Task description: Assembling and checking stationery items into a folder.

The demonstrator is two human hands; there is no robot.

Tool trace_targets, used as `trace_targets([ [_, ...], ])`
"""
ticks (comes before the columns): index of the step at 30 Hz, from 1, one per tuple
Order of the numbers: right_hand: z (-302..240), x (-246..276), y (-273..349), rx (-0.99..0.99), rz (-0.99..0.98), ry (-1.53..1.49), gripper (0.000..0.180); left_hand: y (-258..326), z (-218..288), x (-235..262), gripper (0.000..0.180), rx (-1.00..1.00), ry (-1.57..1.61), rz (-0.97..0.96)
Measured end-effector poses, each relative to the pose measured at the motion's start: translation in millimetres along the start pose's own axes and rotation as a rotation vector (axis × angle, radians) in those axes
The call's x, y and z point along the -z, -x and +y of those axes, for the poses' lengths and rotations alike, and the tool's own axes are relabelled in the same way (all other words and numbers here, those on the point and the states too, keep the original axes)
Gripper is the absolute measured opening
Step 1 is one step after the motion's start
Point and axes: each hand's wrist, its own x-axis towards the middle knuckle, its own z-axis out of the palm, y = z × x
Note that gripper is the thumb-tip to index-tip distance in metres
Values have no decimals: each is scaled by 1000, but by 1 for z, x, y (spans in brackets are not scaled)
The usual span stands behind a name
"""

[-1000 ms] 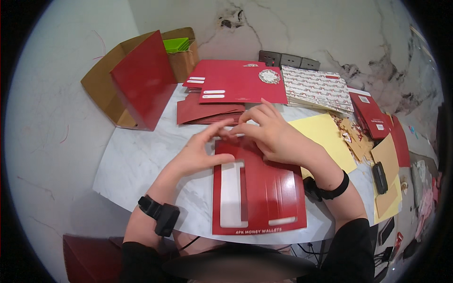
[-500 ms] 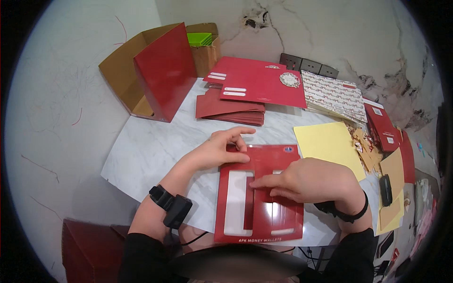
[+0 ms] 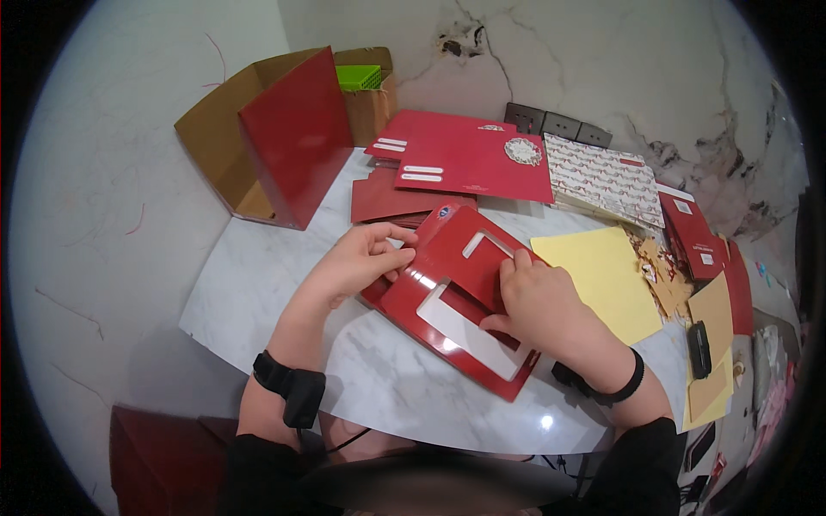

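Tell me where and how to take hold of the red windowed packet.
Probably pinch the red windowed packet by its long front-left edge, coming from that side: it is straight and no hand covers it. The left hand is at the far-left short edge, the right hand over the right side. Avoid the cut-out windows.

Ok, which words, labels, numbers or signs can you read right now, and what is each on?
No wording can be quoted from this view; marks show here:
Red windowed package: blue-and-white mark, too small to read.
Large red sheet: white strips and pale round emblem, print too small.
White patterned stack: small red label, unreadable.
Red pack at right: white labels, too small to read.
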Motion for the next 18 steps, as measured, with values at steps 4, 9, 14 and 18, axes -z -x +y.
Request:
trace_targets([
  [4,8,-1,-8,-5,-56,-16,57,-5,-9,5,39,-144,-456,232],
  [9,9,-12,-9,157,89,-62,46,-3,-2,-20,58,-62,189,15],
  [14,6,-3,-10,204,138,-137,43,-5,-10,-7,53,62,542,16],
  [18,8,-4,-14,202,209,-204,45,-5,-6,-12,40,84,612,-210],
])
